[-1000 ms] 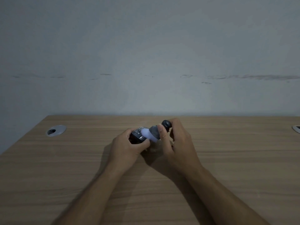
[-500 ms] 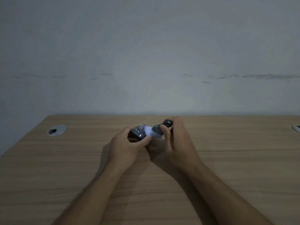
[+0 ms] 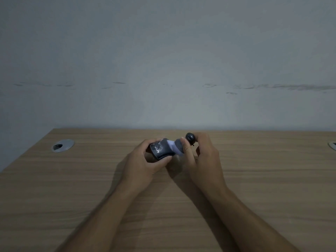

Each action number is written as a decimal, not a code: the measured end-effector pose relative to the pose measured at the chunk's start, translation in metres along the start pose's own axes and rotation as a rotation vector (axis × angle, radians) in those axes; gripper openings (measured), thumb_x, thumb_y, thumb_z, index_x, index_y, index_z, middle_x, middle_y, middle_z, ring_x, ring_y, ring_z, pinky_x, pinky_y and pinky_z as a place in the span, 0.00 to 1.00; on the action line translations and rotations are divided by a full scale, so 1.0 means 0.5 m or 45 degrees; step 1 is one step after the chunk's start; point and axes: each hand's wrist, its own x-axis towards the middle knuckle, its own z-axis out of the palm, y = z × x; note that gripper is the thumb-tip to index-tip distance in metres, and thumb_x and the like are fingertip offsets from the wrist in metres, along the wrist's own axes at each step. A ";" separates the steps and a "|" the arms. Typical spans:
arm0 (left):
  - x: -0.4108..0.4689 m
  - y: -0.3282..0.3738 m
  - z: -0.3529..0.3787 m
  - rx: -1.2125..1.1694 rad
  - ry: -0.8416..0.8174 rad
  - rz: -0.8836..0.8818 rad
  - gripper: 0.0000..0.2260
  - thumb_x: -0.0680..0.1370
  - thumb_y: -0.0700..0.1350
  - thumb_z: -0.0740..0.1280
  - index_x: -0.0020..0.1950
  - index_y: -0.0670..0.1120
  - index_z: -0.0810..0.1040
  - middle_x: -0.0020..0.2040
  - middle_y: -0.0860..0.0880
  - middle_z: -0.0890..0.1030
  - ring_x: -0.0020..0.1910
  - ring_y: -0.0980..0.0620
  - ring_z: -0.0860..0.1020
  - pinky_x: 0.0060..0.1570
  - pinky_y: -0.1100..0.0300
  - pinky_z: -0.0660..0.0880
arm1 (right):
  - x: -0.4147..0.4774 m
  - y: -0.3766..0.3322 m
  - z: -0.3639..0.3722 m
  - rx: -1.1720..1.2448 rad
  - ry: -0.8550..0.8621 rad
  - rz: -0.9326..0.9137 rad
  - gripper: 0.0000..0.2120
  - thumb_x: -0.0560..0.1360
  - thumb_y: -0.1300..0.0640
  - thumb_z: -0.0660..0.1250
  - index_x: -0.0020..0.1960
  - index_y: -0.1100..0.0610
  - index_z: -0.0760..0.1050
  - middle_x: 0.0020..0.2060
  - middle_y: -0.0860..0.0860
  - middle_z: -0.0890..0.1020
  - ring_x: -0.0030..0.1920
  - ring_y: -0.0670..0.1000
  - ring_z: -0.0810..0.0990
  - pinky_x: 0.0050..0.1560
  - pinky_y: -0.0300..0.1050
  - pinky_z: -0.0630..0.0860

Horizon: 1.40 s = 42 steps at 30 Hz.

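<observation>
Over the middle of the wooden desk I hold a small dark bottle with white lettering, tilted on its side, its pale neck and grey collar pointing right. My left hand grips the bottle's body, thumb underneath. My right hand pinches the grey collar between thumb and fingers, and a round black cap or knob sticks up beside its fingertips. The bottle's far end is hidden by my right fingers.
A round silver cable grommet is set in the desk at the far left, and the edge of another grommet shows at the far right. A grey wall stands right behind the desk's back edge.
The bottle has turned in my left hand, so more of its dark labelled side faces me. My right fingers have shifted on the collar. Both hands stay in the same place.
</observation>
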 end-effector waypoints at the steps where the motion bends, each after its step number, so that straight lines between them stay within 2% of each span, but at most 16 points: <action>1: 0.000 0.000 0.000 -0.013 0.003 0.001 0.23 0.73 0.51 0.83 0.66 0.59 0.82 0.56 0.61 0.86 0.54 0.65 0.82 0.44 0.81 0.71 | 0.003 0.007 -0.002 -0.019 0.012 0.037 0.10 0.86 0.47 0.68 0.58 0.54 0.80 0.47 0.48 0.80 0.40 0.46 0.73 0.44 0.43 0.70; 4: -0.001 0.002 0.002 -0.039 -0.001 0.013 0.24 0.72 0.52 0.84 0.66 0.58 0.82 0.57 0.60 0.87 0.55 0.64 0.83 0.47 0.80 0.72 | 0.009 0.005 -0.015 0.065 0.082 0.120 0.07 0.86 0.48 0.68 0.58 0.51 0.79 0.46 0.47 0.81 0.40 0.42 0.75 0.45 0.43 0.70; 6: 0.001 -0.001 0.003 -0.018 -0.005 0.034 0.23 0.72 0.50 0.84 0.65 0.57 0.83 0.56 0.60 0.87 0.56 0.62 0.83 0.47 0.79 0.71 | 0.007 -0.013 -0.017 0.115 0.148 0.056 0.07 0.86 0.47 0.68 0.59 0.50 0.78 0.44 0.45 0.79 0.39 0.38 0.73 0.45 0.42 0.69; 10: 0.003 -0.006 0.006 0.040 -0.047 0.058 0.23 0.73 0.47 0.82 0.66 0.58 0.81 0.58 0.60 0.85 0.58 0.58 0.82 0.46 0.73 0.71 | -0.004 -0.046 0.001 0.060 0.132 -0.147 0.13 0.85 0.42 0.65 0.57 0.52 0.78 0.45 0.42 0.75 0.39 0.43 0.70 0.43 0.51 0.74; 12: 0.002 -0.006 0.006 0.056 -0.044 0.095 0.24 0.73 0.45 0.81 0.66 0.60 0.80 0.59 0.60 0.84 0.58 0.59 0.82 0.47 0.76 0.71 | -0.002 -0.038 0.009 0.054 0.088 -0.132 0.14 0.85 0.43 0.64 0.58 0.53 0.78 0.48 0.43 0.77 0.40 0.44 0.71 0.44 0.51 0.75; 14: 0.002 -0.006 0.003 0.025 -0.032 0.143 0.25 0.74 0.47 0.82 0.67 0.60 0.80 0.61 0.61 0.84 0.60 0.62 0.81 0.53 0.76 0.72 | 0.003 -0.016 0.008 0.034 0.056 -0.040 0.12 0.86 0.44 0.66 0.59 0.53 0.79 0.50 0.46 0.80 0.41 0.48 0.75 0.46 0.51 0.77; 16: 0.001 -0.005 0.001 -0.020 -0.046 0.174 0.26 0.74 0.49 0.83 0.70 0.60 0.79 0.64 0.61 0.84 0.64 0.62 0.81 0.62 0.69 0.75 | 0.008 0.006 -0.001 -0.008 0.040 0.057 0.09 0.86 0.47 0.67 0.60 0.52 0.79 0.49 0.48 0.81 0.42 0.51 0.78 0.47 0.55 0.79; 18: -0.002 0.001 0.003 -0.028 -0.050 0.192 0.27 0.75 0.47 0.82 0.71 0.58 0.79 0.65 0.61 0.84 0.65 0.64 0.80 0.63 0.72 0.73 | 0.014 0.008 -0.014 0.047 0.090 0.102 0.07 0.87 0.48 0.67 0.60 0.50 0.78 0.48 0.48 0.82 0.40 0.47 0.77 0.45 0.48 0.76; 21: -0.003 0.007 0.006 0.036 -0.042 0.201 0.26 0.75 0.40 0.81 0.69 0.56 0.79 0.63 0.62 0.82 0.61 0.74 0.77 0.56 0.81 0.68 | 0.014 -0.023 -0.027 0.166 0.104 0.033 0.06 0.87 0.50 0.67 0.60 0.51 0.77 0.43 0.43 0.81 0.40 0.39 0.78 0.43 0.31 0.70; 23: -0.005 0.008 0.007 0.090 -0.052 0.181 0.28 0.73 0.34 0.78 0.67 0.56 0.78 0.61 0.62 0.81 0.57 0.80 0.74 0.51 0.83 0.67 | 0.003 -0.041 -0.021 0.159 -0.007 -0.050 0.06 0.86 0.51 0.68 0.59 0.52 0.77 0.38 0.40 0.77 0.37 0.40 0.77 0.41 0.30 0.68; 25: -0.002 0.004 0.008 0.114 -0.045 0.189 0.29 0.72 0.32 0.76 0.68 0.54 0.79 0.62 0.59 0.82 0.59 0.76 0.75 0.51 0.82 0.67 | -0.006 -0.041 -0.010 0.114 -0.053 -0.084 0.06 0.86 0.51 0.69 0.59 0.52 0.78 0.36 0.39 0.74 0.35 0.41 0.75 0.39 0.32 0.67; 27: -0.004 0.004 0.008 0.104 -0.014 0.210 0.28 0.73 0.36 0.79 0.70 0.54 0.79 0.64 0.59 0.82 0.61 0.68 0.77 0.53 0.81 0.68 | -0.004 -0.026 -0.003 0.080 -0.001 -0.031 0.07 0.86 0.51 0.69 0.60 0.53 0.79 0.37 0.39 0.75 0.34 0.40 0.74 0.39 0.31 0.67; 30: -0.008 0.009 0.007 0.087 0.042 0.246 0.26 0.75 0.42 0.81 0.71 0.55 0.80 0.63 0.61 0.81 0.62 0.63 0.78 0.55 0.80 0.68 | 0.002 -0.015 -0.011 0.075 0.076 0.019 0.07 0.86 0.51 0.69 0.61 0.53 0.80 0.40 0.41 0.78 0.36 0.41 0.74 0.40 0.34 0.67; 34: -0.004 0.006 0.009 0.189 0.048 0.208 0.26 0.72 0.35 0.79 0.67 0.52 0.80 0.60 0.61 0.80 0.60 0.56 0.78 0.52 0.81 0.67 | -0.007 -0.052 -0.025 0.197 0.081 -0.099 0.10 0.86 0.47 0.67 0.58 0.54 0.79 0.35 0.39 0.76 0.35 0.37 0.77 0.40 0.28 0.68; 37: 0.000 0.003 0.009 0.243 0.001 0.141 0.26 0.72 0.32 0.75 0.66 0.53 0.81 0.62 0.60 0.80 0.61 0.56 0.78 0.49 0.76 0.71 | -0.020 -0.060 -0.008 0.134 -0.055 -0.219 0.08 0.85 0.51 0.70 0.58 0.55 0.80 0.38 0.33 0.72 0.38 0.32 0.74 0.41 0.26 0.67; 42: -0.005 0.005 0.005 0.113 0.080 0.108 0.26 0.74 0.43 0.80 0.69 0.57 0.79 0.62 0.61 0.81 0.61 0.59 0.78 0.49 0.77 0.69 | -0.009 -0.027 -0.009 0.104 0.033 -0.057 0.10 0.84 0.48 0.71 0.58 0.54 0.81 0.36 0.36 0.72 0.35 0.33 0.74 0.40 0.27 0.66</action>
